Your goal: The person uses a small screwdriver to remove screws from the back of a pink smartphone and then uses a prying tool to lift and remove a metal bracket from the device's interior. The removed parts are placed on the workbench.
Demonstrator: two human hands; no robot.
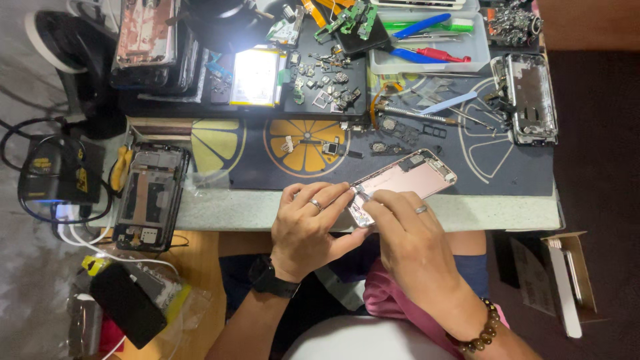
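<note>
We are steadying a pink phone shell (407, 181) at the front edge of the tabletop (493, 212), lying flat and angled, its lower end just past the dark mat (513, 173). Our left hand (313, 223) is pinching the shell's lower corner, fingers curled close. Our right hand (413, 237) is pressing fingertips (373, 200) onto the same end; whether it is holding a small tool or part, we cannot tell. We are judging the shell light, stiff, thin and fairly slick, with delicate bits inside, so we are gripping by the outer side edges, not the open middle. Loose screws and small parts (327, 80) are sitting further back, another gutted phone (150, 197) to the left, and a tray of tools (427, 43) at the back.
</note>
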